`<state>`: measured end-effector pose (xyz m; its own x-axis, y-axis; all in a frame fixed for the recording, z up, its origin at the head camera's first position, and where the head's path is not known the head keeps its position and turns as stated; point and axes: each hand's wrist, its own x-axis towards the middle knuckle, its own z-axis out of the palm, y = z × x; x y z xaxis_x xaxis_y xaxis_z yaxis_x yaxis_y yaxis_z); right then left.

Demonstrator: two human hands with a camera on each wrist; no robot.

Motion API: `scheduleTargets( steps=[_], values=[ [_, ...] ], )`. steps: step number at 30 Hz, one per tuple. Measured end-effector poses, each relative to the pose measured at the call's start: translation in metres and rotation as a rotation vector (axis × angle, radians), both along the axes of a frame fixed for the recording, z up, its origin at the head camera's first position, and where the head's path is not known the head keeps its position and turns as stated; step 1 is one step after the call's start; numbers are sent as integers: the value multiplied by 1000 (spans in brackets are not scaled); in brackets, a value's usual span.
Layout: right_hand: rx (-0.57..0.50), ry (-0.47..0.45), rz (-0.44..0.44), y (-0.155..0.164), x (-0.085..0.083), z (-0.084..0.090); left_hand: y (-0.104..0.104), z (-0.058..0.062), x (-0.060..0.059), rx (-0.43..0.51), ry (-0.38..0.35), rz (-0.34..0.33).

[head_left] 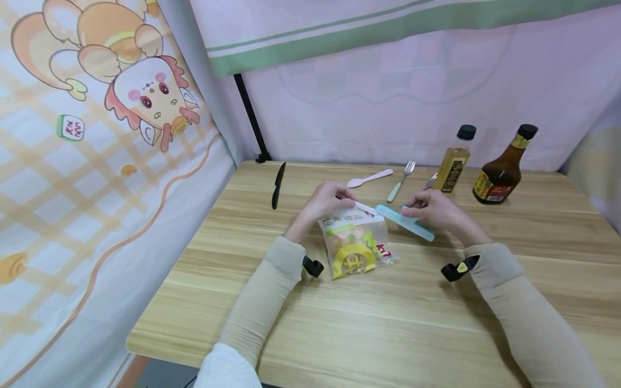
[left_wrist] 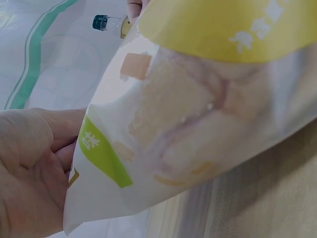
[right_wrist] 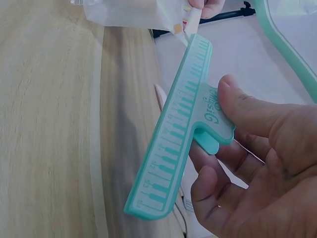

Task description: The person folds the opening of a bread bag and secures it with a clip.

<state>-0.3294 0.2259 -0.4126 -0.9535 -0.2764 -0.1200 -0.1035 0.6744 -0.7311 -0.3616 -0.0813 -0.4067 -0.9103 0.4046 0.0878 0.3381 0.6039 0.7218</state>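
My left hand (head_left: 331, 198) pinches the folded top edge of a plastic food bag (head_left: 354, 248). White, yellow and green print covers the bag, and pale pieces show through its clear part (left_wrist: 198, 99). In my right hand (head_left: 432, 209) is a long teal bag clip (head_left: 405, 222), gripped by its handle tabs between thumb and fingers. Piano keys and lettering are printed on the clip (right_wrist: 171, 134). One end of the clip lies right at the right end of the bag's folded edge. The left fingertips are partly hidden behind the bag in the left wrist view.
Behind the bag lie a black knife (head_left: 278, 186), a pink spoon (head_left: 370, 178) and a green-handled fork (head_left: 400, 182). Another fork (head_left: 430, 181) is partly hidden by my right hand. An oil bottle (head_left: 452, 164) and a brown sauce bottle (head_left: 502, 170) stand at the back right.
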Motion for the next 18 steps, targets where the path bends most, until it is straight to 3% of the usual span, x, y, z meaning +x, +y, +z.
scheduleTargets(
  steps=[18],
  values=[
    [-84,-37,48,-22,-17,-3,-1,-1,0,68,-26,-37]
  ],
)
